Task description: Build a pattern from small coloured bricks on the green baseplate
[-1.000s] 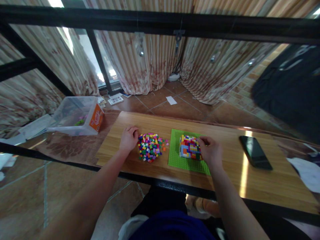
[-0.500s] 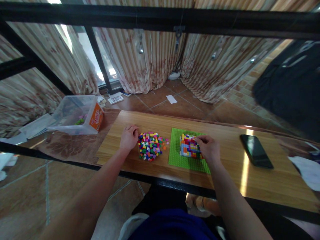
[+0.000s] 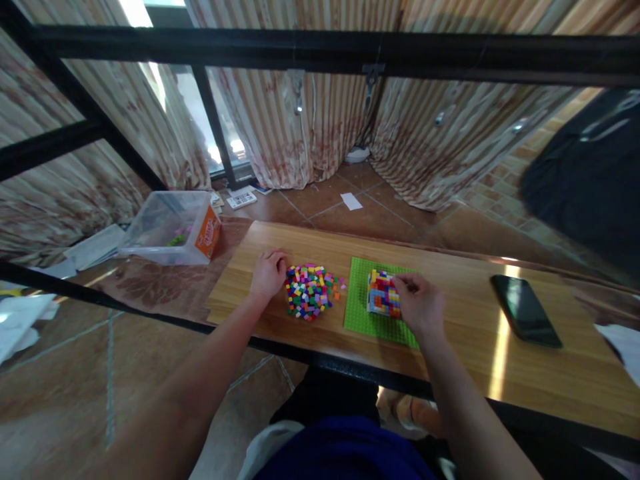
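A multicoloured block of small toy building bricks [image 3: 383,293] stands on a green studded baseplate [image 3: 356,310]. At the block's right edge, my right hand [image 3: 423,305] has its thumb and fingers pinched together and hides part of the block. Whatever sits between those fingertips is too small to make out. To the left lies a loose heap of tiny coloured bricks [image 3: 307,292], with a few strays on its right side. My left hand [image 3: 269,273] rests on the table against the heap's left edge, fingers curled in; anything inside them is hidden.
On the wooden table [image 3: 460,347] a dark phone [image 3: 525,310] lies to the right. A clear plastic bin [image 3: 165,250] with an orange label sits beyond the left end. Black metal bars [image 3: 320,50] cross the view before striped curtains [image 3: 330,127].
The whole view has shifted, so everything appears slightly further right. My right hand stays at the block's right edge, and my left hand keeps its place beside the heap.
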`<act>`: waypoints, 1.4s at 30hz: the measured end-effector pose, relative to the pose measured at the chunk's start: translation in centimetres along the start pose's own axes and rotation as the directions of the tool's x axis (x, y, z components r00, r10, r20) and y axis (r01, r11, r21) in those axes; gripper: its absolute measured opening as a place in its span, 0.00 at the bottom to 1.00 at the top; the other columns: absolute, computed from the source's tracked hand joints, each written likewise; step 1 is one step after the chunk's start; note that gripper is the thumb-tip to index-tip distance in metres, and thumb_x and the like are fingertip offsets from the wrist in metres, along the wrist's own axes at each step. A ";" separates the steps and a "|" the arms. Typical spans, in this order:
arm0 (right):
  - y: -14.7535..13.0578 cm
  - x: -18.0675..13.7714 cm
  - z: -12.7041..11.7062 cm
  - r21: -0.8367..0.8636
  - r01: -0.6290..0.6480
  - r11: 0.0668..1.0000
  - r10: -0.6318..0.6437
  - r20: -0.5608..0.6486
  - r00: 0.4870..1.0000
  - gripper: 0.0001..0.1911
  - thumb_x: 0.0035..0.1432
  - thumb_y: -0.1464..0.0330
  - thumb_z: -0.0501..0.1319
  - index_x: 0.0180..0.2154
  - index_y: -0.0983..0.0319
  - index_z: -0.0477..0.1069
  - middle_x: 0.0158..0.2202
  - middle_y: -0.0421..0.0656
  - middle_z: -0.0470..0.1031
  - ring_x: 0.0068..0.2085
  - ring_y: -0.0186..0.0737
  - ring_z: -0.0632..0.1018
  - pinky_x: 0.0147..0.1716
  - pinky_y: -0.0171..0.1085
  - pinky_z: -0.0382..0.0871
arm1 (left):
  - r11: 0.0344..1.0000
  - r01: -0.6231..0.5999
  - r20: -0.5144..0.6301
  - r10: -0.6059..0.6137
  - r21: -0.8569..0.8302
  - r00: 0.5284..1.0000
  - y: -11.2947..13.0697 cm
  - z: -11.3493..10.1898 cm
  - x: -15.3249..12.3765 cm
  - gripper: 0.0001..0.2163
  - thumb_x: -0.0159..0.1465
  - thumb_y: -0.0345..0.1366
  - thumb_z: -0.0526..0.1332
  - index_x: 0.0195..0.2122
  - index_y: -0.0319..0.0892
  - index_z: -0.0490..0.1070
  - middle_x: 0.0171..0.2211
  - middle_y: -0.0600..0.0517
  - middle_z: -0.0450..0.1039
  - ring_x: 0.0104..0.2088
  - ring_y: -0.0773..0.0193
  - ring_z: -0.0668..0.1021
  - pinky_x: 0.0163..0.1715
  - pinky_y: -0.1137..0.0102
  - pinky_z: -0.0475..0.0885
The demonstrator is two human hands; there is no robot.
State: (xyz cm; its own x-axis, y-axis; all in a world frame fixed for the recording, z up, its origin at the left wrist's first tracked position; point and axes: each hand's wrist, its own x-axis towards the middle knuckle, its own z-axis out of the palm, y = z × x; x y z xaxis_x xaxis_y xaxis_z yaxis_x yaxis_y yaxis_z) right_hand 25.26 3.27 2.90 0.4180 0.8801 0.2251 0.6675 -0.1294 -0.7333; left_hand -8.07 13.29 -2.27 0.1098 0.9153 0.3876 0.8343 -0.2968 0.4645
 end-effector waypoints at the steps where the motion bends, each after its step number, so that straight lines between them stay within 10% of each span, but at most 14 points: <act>1: -0.7 -0.4 0.4 -0.007 0.073 0.997 -0.073 0.042 0.996 0.15 0.59 0.59 0.58 0.34 0.61 0.79 0.35 0.47 0.81 0.35 0.44 0.78 0.39 0.42 0.69 | 1.000 -0.001 0.001 0.001 0.001 1.000 0.0 0.0 0.0 0.11 0.63 0.29 0.53 0.39 0.41 0.76 0.42 0.44 0.76 0.48 0.53 0.76 0.55 0.58 0.71; 6: -3.9 -1.7 3.1 -0.180 0.458 0.871 -0.384 0.333 0.861 0.13 0.62 0.69 0.56 0.37 0.58 0.80 0.38 0.46 0.80 0.43 0.46 0.75 0.49 0.44 0.64 | 1.000 -0.014 -0.007 0.014 0.004 1.000 0.0 -0.1 0.0 0.10 0.63 0.29 0.54 0.39 0.40 0.75 0.42 0.44 0.76 0.48 0.53 0.75 0.55 0.59 0.71; 17: -5.8 -1.9 5.8 -0.404 0.617 0.676 -0.339 0.572 0.747 0.13 0.66 0.70 0.54 0.39 0.60 0.79 0.39 0.47 0.79 0.45 0.48 0.72 0.45 0.43 0.58 | 1.000 -0.012 -0.017 0.012 0.005 1.000 0.0 0.0 -0.1 0.10 0.63 0.28 0.54 0.39 0.41 0.75 0.42 0.45 0.76 0.46 0.54 0.76 0.52 0.59 0.72; 26: -4.5 -3.5 3.6 -0.108 0.421 0.901 -0.375 0.295 0.879 0.13 0.65 0.66 0.56 0.35 0.59 0.79 0.37 0.45 0.81 0.39 0.43 0.77 0.43 0.41 0.65 | 1.000 -0.022 -0.019 0.022 0.011 1.000 -0.2 0.0 -0.1 0.11 0.63 0.29 0.54 0.40 0.40 0.76 0.43 0.44 0.76 0.47 0.54 0.76 0.53 0.59 0.72; 32: -0.6 -3.5 -0.1 0.015 0.166 0.986 -0.167 0.113 0.979 0.15 0.61 0.57 0.59 0.36 0.58 0.79 0.37 0.44 0.82 0.37 0.44 0.78 0.40 0.42 0.69 | 1.000 -0.016 -0.014 0.016 0.006 1.000 -0.2 0.1 -0.1 0.11 0.63 0.29 0.54 0.40 0.40 0.76 0.43 0.44 0.76 0.47 0.54 0.76 0.54 0.59 0.72; 42: 3.8 -0.4 -1.1 0.063 -0.008 0.998 0.010 -0.031 0.999 0.20 0.55 0.51 0.61 0.33 0.59 0.82 0.36 0.47 0.82 0.34 0.44 0.78 0.37 0.43 0.70 | 1.000 -0.025 -0.013 0.025 0.018 1.000 -0.2 0.1 0.1 0.11 0.63 0.30 0.54 0.40 0.40 0.76 0.43 0.44 0.76 0.47 0.53 0.76 0.54 0.58 0.72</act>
State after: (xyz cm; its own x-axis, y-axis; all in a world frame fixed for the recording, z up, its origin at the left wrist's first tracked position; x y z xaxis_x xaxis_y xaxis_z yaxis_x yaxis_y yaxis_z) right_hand 28.30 1.88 0.77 0.4438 0.8641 0.2374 0.6237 -0.1076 -0.7742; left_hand -8.19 13.44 -2.44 0.1239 0.9040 0.4092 0.8410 -0.3145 0.4402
